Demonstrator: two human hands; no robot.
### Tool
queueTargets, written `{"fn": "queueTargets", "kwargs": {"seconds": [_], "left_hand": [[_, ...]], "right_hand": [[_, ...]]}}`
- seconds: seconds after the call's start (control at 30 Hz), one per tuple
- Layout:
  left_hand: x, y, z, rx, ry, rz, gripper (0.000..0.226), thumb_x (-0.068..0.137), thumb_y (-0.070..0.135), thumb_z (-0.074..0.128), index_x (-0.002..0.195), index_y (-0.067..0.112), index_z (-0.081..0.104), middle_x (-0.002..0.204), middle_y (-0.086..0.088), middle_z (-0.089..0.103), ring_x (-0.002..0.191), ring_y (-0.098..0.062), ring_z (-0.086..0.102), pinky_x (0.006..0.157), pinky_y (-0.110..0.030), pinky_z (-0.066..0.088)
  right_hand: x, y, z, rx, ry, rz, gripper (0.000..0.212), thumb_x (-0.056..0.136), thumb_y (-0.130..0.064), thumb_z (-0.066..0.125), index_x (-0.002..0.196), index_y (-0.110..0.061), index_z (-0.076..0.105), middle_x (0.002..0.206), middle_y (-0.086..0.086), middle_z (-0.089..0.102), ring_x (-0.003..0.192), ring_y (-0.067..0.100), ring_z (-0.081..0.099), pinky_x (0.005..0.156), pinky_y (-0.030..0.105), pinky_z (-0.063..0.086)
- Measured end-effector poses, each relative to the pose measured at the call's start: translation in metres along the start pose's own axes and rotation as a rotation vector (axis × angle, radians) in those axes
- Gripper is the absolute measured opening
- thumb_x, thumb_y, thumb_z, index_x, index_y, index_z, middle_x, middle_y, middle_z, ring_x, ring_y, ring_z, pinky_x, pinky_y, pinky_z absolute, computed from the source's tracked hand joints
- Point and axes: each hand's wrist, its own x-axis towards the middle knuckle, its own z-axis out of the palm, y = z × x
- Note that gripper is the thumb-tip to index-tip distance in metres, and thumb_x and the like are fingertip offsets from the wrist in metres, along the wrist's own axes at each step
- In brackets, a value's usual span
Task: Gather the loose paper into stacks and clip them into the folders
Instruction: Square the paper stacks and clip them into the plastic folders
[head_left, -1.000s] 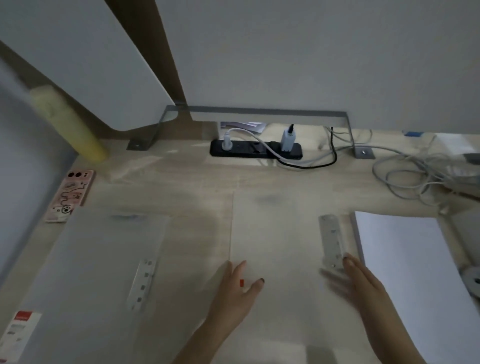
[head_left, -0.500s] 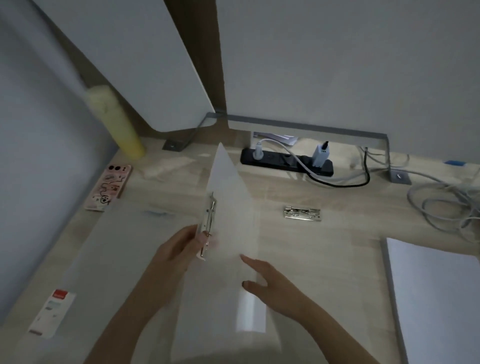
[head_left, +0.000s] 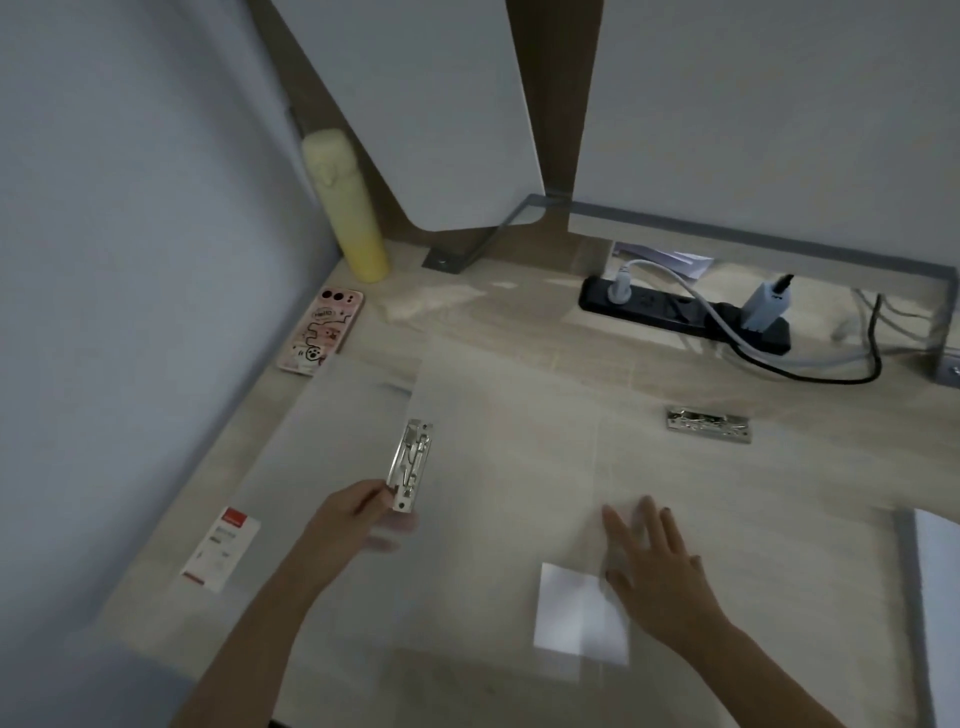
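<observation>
My right hand (head_left: 654, 566): flat, fingers straight, pressing the open translucent folder (head_left: 509, 447), desk (head_left: 519, 317) centre. My left hand (head_left: 343, 535): pinching near end of its metal clip (head_left: 410, 465); long axis near to far. Second clip (head_left: 709, 425): far right, lying crosswise.

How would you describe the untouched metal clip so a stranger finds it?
Start at the black power strip at the back of the desk. Just in front of it a silver clip lies crosswise. Unlike the lengthwise clip on the folder that the left hand pinches, no hand touches it.
</observation>
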Motion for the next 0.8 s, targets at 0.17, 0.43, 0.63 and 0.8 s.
{"fn": "queueTargets", "kwargs": {"seconds": [0.17, 0.43, 0.63, 0.8], "left_hand": [[0.001, -0.012, -0.001, -0.05, 0.044, 0.024, 0.015, 0.093, 0.002, 0.047, 0.096, 0.0, 0.062, 0.094, -0.019, 0.07, 0.07, -0.007, 0.072, 0.058, -0.016, 0.055], [0.005, -0.017, 0.007, -0.265, 0.082, -0.101, 0.025, 0.093, 0.031, 0.05, 0.093, 0.008, 0.06, 0.089, -0.008, 0.071, 0.072, -0.013, 0.071, 0.065, -0.024, 0.057], [0.022, -0.009, 0.018, -0.282, 0.276, -0.044, 0.028, 0.09, 0.041, 0.055, 0.082, 0.015, 0.049, 0.086, -0.001, 0.062, 0.079, -0.011, 0.06, 0.083, -0.04, 0.051], [0.036, 0.004, 0.015, -0.272, 0.213, -0.031, 0.031, 0.091, 0.048, 0.047, 0.091, 0.019, 0.055, 0.095, 0.0, 0.061, 0.086, -0.015, 0.059, 0.08, -0.035, 0.046]], "right_hand": [[-0.001, -0.005, 0.002, -0.036, -0.012, 0.009, 0.064, 0.097, -0.04, 0.031, 0.147, -0.035, -0.009, 0.156, 0.011, -0.02, 0.145, 0.034, -0.012, 0.109, 0.054, 0.026], [-0.001, -0.005, 0.004, -0.077, 0.015, -0.002, 0.063, 0.098, -0.042, 0.028, 0.147, -0.035, -0.01, 0.156, 0.01, -0.019, 0.145, 0.033, -0.011, 0.108, 0.051, 0.029], [0.0, -0.005, 0.004, -0.103, 0.006, -0.003, 0.063, 0.098, -0.044, 0.026, 0.146, -0.033, -0.013, 0.156, 0.011, -0.021, 0.145, 0.032, -0.011, 0.109, 0.049, 0.03], [-0.002, -0.004, 0.006, -0.1, 0.026, 0.022, 0.063, 0.098, -0.044, 0.026, 0.147, -0.031, -0.012, 0.156, 0.012, -0.019, 0.145, 0.032, -0.01, 0.108, 0.048, 0.029]]}}
